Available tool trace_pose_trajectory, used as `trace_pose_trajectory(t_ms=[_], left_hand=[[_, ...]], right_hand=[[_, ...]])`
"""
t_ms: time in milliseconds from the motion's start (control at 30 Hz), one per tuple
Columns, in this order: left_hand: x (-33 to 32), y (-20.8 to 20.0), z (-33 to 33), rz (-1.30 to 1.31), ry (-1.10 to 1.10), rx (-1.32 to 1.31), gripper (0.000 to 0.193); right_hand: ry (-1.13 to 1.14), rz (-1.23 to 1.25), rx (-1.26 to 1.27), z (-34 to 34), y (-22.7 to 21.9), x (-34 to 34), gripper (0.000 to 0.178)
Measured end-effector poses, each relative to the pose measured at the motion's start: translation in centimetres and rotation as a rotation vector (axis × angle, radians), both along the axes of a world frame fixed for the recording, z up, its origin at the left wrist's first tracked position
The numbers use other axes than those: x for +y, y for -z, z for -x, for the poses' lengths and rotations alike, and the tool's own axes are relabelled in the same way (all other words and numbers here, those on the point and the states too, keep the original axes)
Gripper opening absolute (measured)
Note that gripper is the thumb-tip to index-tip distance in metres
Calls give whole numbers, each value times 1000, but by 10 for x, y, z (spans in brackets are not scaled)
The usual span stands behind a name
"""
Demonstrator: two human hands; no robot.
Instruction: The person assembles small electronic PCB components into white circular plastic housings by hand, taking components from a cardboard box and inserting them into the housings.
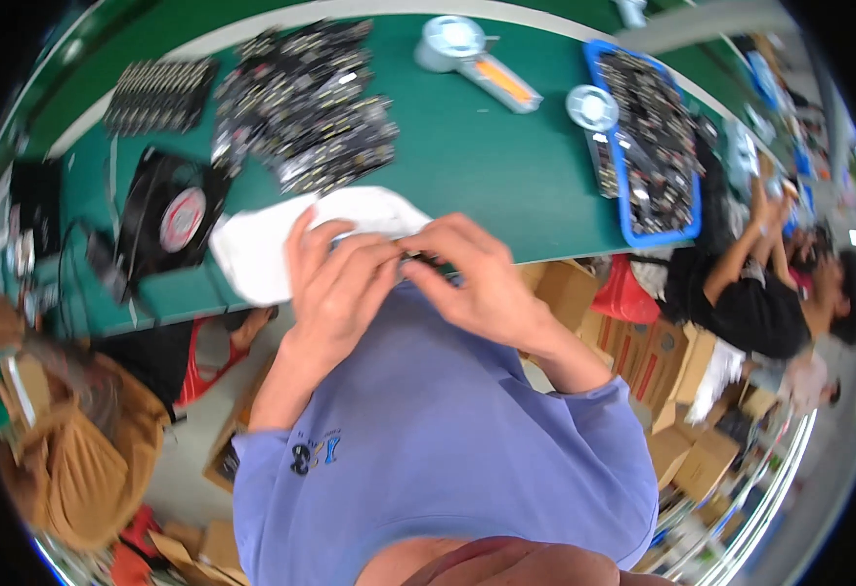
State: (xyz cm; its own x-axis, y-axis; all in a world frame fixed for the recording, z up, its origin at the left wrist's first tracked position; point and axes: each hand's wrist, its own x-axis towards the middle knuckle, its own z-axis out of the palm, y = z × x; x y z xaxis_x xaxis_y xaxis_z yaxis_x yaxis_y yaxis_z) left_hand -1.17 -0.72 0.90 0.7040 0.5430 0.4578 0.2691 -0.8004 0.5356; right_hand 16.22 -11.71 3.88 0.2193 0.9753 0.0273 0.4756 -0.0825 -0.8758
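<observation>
My left hand [335, 288] and my right hand [482, 278] meet at the table's near edge, fingers bent together. Between the fingertips is a small dark part [430, 259], mostly covered, so its kind is unclear. Both hands pinch at it, the right thumb below and the right fingers above. Under and beside my left hand lies a white cloth-like sheet [252, 256] on the green table [467, 156]. Just beyond it sits a heap of dark circuit-board-like pieces [306, 107] in clear wrapping.
A square black fan [179, 217] with a cable stands at left, near a neat row of boards [159, 96]. A grey handheld fan [487, 70] lies at the back. A blue tray [625, 190] of dark parts is at right. People sit on both sides.
</observation>
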Motion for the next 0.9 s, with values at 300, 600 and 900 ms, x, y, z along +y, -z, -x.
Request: trace_pose_trajectory(t_ms=[300,600,900], left_hand=[[-58,2,50,347,37,-141,38],[-75,32,30,847,-70,-478,37],[-69,38,23,841,-6,-616,33]], right_hand=[[95,18,162,17,-7,-7,32],[145,242,719,32,16,-18,16],[14,269,453,11,5,-6,15]])
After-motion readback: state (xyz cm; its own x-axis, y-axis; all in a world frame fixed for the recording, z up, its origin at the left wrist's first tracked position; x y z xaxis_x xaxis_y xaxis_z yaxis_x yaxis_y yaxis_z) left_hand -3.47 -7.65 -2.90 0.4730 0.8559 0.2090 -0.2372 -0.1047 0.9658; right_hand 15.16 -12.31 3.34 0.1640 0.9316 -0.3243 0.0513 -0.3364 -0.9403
